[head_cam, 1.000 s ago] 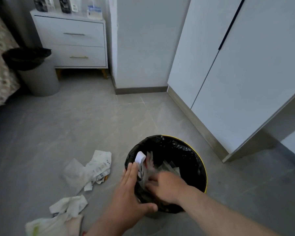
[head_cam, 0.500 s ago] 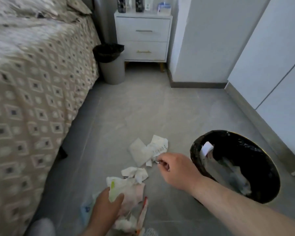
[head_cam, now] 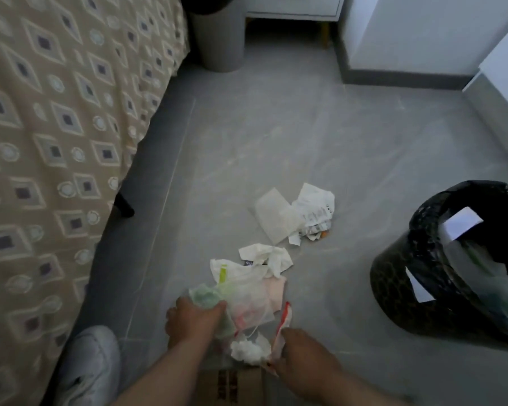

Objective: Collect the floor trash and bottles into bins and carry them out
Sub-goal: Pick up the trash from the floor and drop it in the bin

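Beige bedspread (head_cam: 56, 142), woven with diamond lozenges, fills the left, with smooth grey floor tiles (head_cam: 305, 127) beside it. At the right stands a round bin lined with glossy, crinkled black plastic (head_cam: 399, 288) (paper scraps lie inside). Crumpled white papers (head_cam: 314, 212) and a filmy translucent bag (head_cam: 247, 294) lie on the floor left of the bin, apart from it. The left hand (head_cam: 194, 320) curls round a pale green crumpled wrapper (head_cam: 206, 297). The right hand (head_cam: 302, 353) pinches a thin red-and-white wrapper (head_cam: 285, 315) beside a wadded white tissue (head_cam: 250, 350).
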The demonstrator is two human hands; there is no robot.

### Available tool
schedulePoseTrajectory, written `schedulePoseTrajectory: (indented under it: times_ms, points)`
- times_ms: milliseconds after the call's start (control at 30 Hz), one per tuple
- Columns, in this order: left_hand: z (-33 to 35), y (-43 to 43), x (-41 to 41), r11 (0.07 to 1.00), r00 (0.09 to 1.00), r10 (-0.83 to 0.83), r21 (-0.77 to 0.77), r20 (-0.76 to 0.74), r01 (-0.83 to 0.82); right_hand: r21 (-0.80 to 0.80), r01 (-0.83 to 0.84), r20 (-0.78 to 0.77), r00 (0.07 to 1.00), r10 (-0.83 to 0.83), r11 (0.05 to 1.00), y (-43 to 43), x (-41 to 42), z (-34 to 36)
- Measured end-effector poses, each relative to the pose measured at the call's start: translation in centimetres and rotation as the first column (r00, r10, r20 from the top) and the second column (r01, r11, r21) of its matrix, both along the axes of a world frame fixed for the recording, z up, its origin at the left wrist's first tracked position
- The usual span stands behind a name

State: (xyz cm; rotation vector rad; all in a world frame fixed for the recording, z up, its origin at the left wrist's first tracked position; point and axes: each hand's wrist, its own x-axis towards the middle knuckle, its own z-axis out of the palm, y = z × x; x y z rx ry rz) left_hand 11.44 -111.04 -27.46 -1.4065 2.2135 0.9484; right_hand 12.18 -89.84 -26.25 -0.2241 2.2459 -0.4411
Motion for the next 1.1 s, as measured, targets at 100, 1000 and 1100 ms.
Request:
schedulePoseTrajectory:
  times_ms: [100,1000,1100]
  points:
    - [-0.7,-0.3,-0.4,0.998,0.998,-0.054,-0.026,0.038,0.055,-0.147,0.238,-0.033,0.969,-0.246,0.960,-2.4,-1.3,-0.5]
    - [-1.0,-5.2,1.7,0.921,0.907,0.242,0.376,-0.345,-0.103,-0.337,0.555,0.218,0.832,-0.511,0.761,0.2,-8.4,1.9]
    - [1.6,-4.5,0.3,0.900,0.879,0.287,0.422,-0.380,-0.112,-0.368,0.527,0.187,0.849,-0.494,0.766,1.4,-9.3,6.0]
